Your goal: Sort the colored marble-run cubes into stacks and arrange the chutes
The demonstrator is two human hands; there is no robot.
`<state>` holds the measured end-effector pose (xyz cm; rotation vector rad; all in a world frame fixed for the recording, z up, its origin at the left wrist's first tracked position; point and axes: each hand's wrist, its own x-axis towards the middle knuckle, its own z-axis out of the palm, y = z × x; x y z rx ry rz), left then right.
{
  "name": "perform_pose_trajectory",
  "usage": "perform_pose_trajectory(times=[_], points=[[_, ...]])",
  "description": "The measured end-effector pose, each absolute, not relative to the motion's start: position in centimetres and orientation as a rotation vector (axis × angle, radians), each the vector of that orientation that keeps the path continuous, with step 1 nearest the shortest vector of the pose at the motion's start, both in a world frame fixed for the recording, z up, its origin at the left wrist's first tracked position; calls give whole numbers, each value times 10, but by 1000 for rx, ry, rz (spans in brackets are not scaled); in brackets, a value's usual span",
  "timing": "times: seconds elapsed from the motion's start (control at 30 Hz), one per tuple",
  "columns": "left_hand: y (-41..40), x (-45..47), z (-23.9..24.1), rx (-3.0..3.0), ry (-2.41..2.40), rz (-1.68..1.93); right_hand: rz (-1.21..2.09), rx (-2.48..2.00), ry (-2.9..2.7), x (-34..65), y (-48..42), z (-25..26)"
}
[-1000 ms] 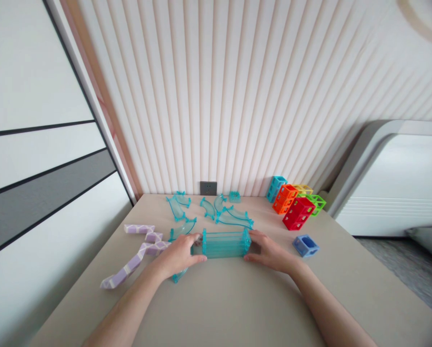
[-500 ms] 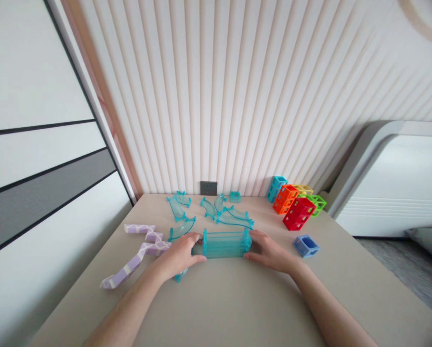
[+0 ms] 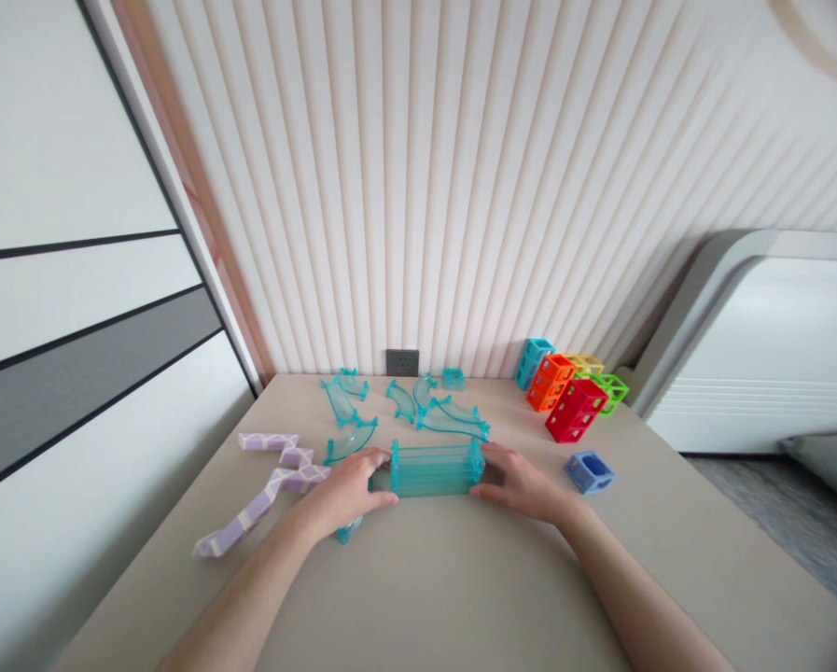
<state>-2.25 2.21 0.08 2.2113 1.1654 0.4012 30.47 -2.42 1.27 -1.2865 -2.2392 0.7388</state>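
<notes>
Head view, looking down at a pale table (image 3: 453, 597). Clear teal track stack (image 3: 434, 471) lies mid-table, long side L–R, btwn two hands. L hand (image 3: 352, 485) has thumb & fingers spread wide round its left end; R hand (image 3: 523, 481) does same at right end. Together they hold the stack; can't tell how firmly, or if it's lifted at all.

L side is tight: purple snake toy (image 3: 250, 513) lies zigzag just beside L wrist, loose teal bit (image 3: 349, 530) pokes out under that wrist, & a curved track (image 3: 352, 441) sits just behind L hand. More loose tracks (image 3: 453, 422) spread from behind stack twd the back edge, w/ a small teal square (image 3: 453, 378) near the wall (image 3: 418, 187).

R side is roomier: blue block (image 3: 590, 472) near R wrist, apart from it; then red (image 3: 573, 411), orange, yellow, green & light-blue blocks bunched at back right, close to table's right edge. Past that edge: white headboard (image 3: 774, 355) & grey rug.

Widest stretch of tabletop runs from stack's near side, btwn forearms, to bottom of view. Table's left edge slants alongside a white cabinet (image 3: 54, 467); back edge meets ribbed wall, w/ dark outlet (image 3: 402, 363) just above.
</notes>
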Motion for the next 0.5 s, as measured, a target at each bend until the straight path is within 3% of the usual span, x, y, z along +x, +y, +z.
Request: perform_pose_trajectory(times=[0.5], points=[[20, -23, 0, 2245, 1157, 364, 688, -1313, -2250, 304, -25, 11]])
